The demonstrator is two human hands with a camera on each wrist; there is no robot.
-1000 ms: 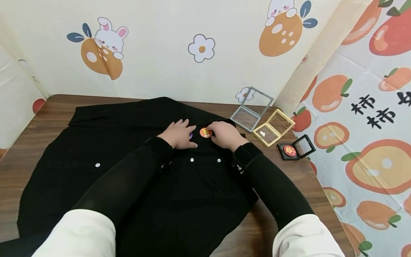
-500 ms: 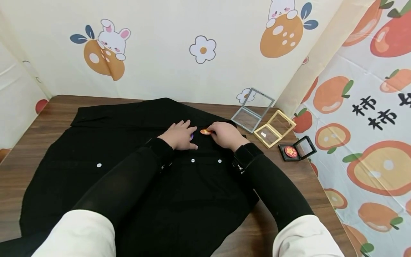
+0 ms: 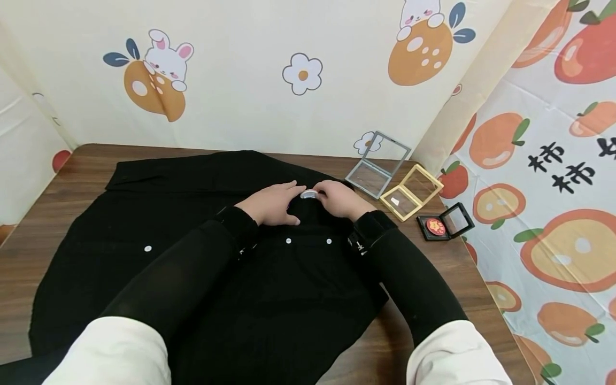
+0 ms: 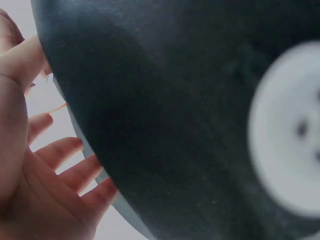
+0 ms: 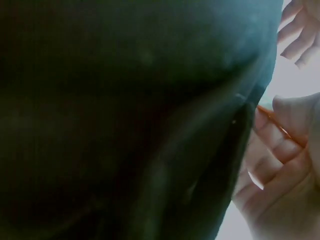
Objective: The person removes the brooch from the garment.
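Observation:
A black buttoned garment (image 3: pixel 269 310), probably a shirt, lies spread over the table. My right hand (image 3: pixel 341 200) pinches a round pin badge (image 3: pixel 308 194) between thumb and fingers, tipped up so that its silvery side shows. Just left of it, my left hand (image 3: pixel 271 206) rests on the cloth with fingers extended, their tips close to the badge; whether they touch it I cannot tell. In the right wrist view the badge's thin orange edge (image 5: pixel 285 131) shows at the fingers. Black cloth and a white button (image 4: pixel 292 130) fill much of the left wrist view.
Right of the garment stand a grey clear-windowed case (image 3: pixel 370 179), a yellow one (image 3: pixel 401 202) and a black one (image 3: pixel 423 229), all with lids up. A red badge (image 3: pixel 435 226) sits in the black case. Wooden tabletop (image 3: pixel 375 342) shows around the cloth; printed curtains hang behind.
The badge has tilted from its orange face to its silvery side in my right hand. My left hand has shifted slightly right towards it, and the purple spot beneath that hand no longer shows.

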